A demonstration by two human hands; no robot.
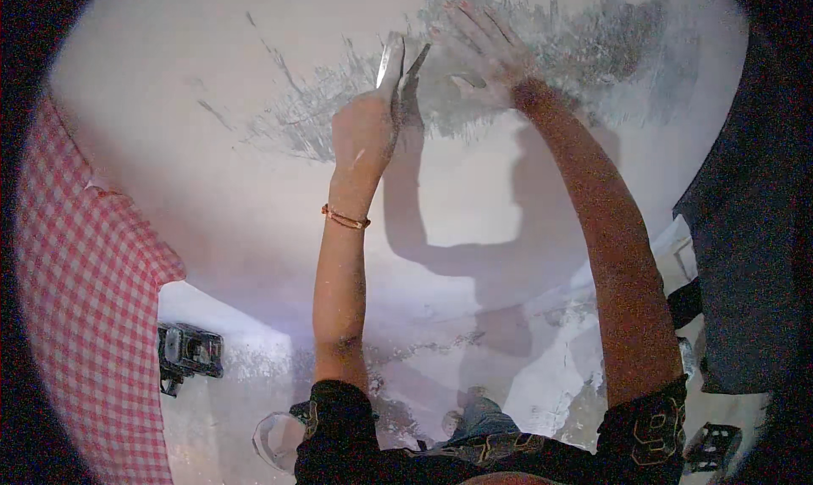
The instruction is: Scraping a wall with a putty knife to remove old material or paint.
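My left hand (364,129) is closed around the handle of a metal scraper (390,60), whose flat blade points up against the white wall (212,180). The blade meets a grey scraped patch (542,61) that spreads across the upper wall. My right hand (484,51) lies flat on that patch with fingers spread, just right of the blade. A thin orange bracelet (345,219) circles my left wrist. Both arms reach up from black sleeves at the lower edge.
A red and white checked cloth (85,299) hangs at the left. Below it sits a small dark boxy device (190,351). A dark fabric (745,231) hangs at the right. A round clear object (275,440) lies on the dusty floor below.
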